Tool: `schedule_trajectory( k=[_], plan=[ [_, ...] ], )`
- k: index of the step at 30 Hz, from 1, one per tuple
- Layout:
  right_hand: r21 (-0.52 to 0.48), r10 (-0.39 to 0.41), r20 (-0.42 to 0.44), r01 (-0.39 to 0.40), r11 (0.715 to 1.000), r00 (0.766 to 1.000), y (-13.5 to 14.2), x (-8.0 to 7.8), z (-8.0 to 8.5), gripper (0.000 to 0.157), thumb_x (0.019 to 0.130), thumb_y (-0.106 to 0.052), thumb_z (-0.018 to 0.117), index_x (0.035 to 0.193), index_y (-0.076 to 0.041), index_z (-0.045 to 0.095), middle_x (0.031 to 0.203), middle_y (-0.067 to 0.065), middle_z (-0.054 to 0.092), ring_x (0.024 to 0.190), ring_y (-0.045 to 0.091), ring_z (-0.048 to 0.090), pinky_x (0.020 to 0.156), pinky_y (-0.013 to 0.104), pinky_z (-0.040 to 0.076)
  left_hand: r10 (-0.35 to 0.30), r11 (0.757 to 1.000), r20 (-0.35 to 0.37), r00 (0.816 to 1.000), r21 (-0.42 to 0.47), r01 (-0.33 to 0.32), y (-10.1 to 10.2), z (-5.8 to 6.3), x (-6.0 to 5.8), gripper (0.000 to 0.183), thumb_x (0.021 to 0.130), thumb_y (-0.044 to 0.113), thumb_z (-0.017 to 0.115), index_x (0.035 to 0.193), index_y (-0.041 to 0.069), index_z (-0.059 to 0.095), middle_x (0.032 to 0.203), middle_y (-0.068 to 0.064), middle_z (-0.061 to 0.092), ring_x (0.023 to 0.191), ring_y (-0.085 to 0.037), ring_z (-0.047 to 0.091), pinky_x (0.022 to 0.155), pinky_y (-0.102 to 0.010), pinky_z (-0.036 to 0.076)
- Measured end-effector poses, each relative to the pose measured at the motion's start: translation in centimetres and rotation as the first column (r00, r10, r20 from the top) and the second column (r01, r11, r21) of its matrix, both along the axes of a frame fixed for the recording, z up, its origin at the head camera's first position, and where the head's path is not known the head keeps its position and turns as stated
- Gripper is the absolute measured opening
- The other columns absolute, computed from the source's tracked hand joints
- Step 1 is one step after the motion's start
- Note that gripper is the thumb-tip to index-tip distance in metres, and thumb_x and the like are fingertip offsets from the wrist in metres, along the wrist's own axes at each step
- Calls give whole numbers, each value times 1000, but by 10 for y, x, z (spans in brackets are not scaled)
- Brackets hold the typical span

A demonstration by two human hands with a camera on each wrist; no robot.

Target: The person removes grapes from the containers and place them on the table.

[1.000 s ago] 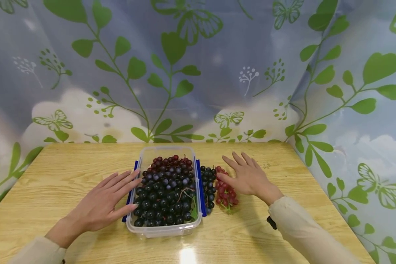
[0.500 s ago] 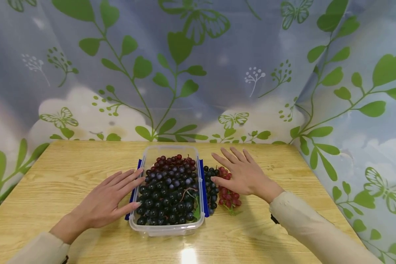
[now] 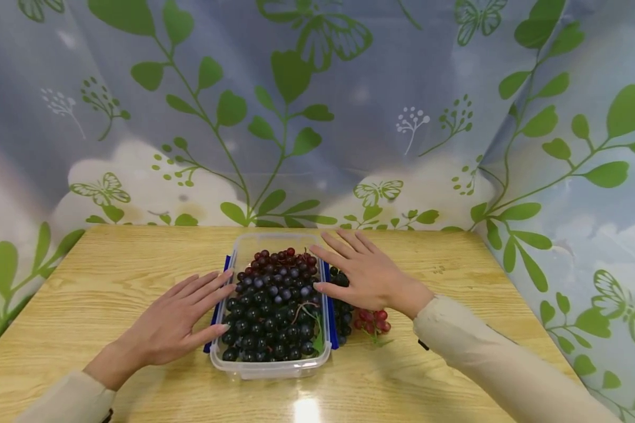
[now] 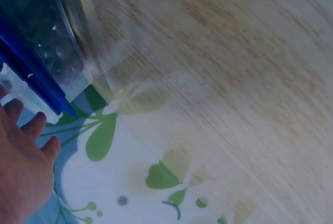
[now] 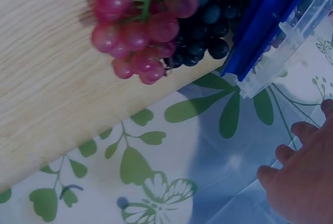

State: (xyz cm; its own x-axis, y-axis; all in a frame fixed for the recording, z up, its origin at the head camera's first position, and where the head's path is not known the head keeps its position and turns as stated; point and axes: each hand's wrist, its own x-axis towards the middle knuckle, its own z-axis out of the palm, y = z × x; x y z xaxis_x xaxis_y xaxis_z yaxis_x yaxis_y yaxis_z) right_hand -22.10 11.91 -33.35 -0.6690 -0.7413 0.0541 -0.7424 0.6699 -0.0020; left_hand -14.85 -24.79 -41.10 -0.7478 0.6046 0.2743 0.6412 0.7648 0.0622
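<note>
A clear plastic storage box (image 3: 271,366) stands on the table, with blue side clips (image 3: 331,320) folded down. Dark and purple-red grapes (image 3: 267,320) fill much of it. My left hand (image 3: 164,329) is at the box's left rim with its fingers extended; whether it touches is unclear. Over the right rim hovers my right hand (image 3: 373,276), palm down, fingers spread, holding nothing. Beneath and beside it, a bunch of black grapes (image 5: 210,24) lies along the box's right side. A bunch of red grapes (image 5: 135,34) lies outside that one, partly hidden by the hand in the head view.
The wood-grain table (image 3: 137,264) extends on both sides of the box. Behind and to the right hangs a blue-white cloth (image 3: 360,117) printed with green leaves and butterflies.
My right hand has moved left, from over the red grapes to the box's right rim. The left hand stays at the left rim. The head view has shifted slightly.
</note>
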Motion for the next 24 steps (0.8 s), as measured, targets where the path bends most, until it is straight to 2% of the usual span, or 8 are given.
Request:
schedule_trajectory(
  k=[11,16,24],
  plan=[
    [47,94,117,-100,994,989,-26,-11,2,70,95,-65,28,153,-36,1,159,-1,-4,144,22,-4,115,46,4,1,1000,0,1000,-7,-1,0,2,0,64,95,52,50,148,19,39,156,1,24,139,-24,27,109,-49,23],
    [51,118,148,-127,991,982,-38,-15,-2,69,97,-62,30,154,-34,5,159,0,-2,144,24,2,115,47,5,2,1000,-5,1000,-15,-2,0,3,1,64,95,53,50,148,18,39,156,0,24,139,-23,27,109,-49,23],
    [92,119,147,-133,987,982,-53,-24,-12,68,97,-60,32,155,-32,7,160,4,5,144,27,10,115,47,8,9,1000,3,1000,-18,-9,1,3,2,64,95,53,50,149,20,38,156,2,23,139,-23,27,110,-48,22]
  ],
)
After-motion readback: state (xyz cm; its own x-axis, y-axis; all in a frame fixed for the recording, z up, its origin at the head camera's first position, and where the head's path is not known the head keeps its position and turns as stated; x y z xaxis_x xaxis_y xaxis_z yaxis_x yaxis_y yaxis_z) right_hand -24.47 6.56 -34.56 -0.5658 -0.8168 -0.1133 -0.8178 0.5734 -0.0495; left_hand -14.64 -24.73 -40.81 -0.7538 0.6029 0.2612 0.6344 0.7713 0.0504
